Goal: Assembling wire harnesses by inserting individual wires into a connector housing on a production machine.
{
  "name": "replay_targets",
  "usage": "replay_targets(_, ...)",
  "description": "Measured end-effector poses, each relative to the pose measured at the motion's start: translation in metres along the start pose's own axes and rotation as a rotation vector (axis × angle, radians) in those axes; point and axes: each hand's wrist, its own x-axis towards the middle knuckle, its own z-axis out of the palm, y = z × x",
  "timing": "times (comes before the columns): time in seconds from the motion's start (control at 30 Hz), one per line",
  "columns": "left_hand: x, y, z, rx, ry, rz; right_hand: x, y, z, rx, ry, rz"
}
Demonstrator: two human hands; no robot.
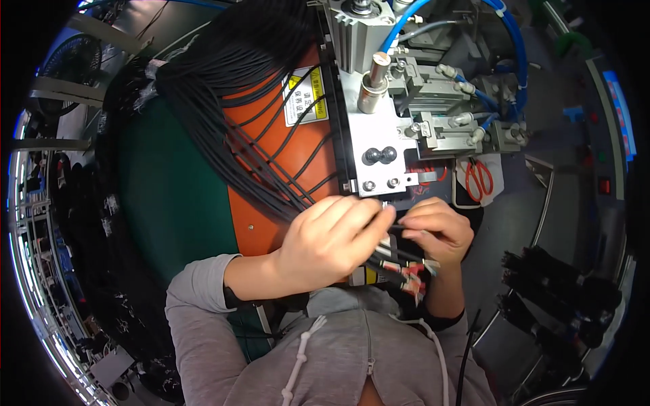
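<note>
Close in front of the metal fixture (365, 177), my two hands meet over the cable ends. My right hand (443, 233) pinches a thin black cable (401, 228) between thumb and fingers. The cable runs across to the curled fingers of my left hand (332, 237), which close around it; their tips are partly hidden and slightly smeared. Below both hands hang several stripped ends with red and white wires (409, 271). A large bundle of black cables (237, 152) comes down from the upper left and passes behind my left hand.
The cables lie over an orange panel (271, 142) beside a dark green surface (172, 196). Pneumatic cylinders (443, 132) with blue hoses (520, 54) stand at the back right. Red-handled scissors (479, 181) lie right of the fixture. More dark bundles (562, 291) hang at the right.
</note>
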Motion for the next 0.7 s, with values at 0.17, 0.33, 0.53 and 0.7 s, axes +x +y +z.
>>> replay_targets(0.17, 0.002, -0.005, 0.003, -0.159, 0.236, 0.185, 0.002, -0.02, 0.005, -0.072, 0.144, 0.149)
replay_targets(0.33, -0.002, -0.009, 0.005, -0.147, 0.234, 0.159, 0.011, -0.024, 0.031, 0.037, 0.319, 0.089)
replay_targets(0.53, 0.003, -0.008, 0.002, -0.145, 0.28, 0.145, 0.019, -0.016, 0.028, -0.078, 0.263, -0.051)
replay_targets(0.7, 0.0, -0.004, 0.005, -0.148, 0.239, 0.137, 0.014, -0.017, 0.031, 0.017, 0.362, 0.091)
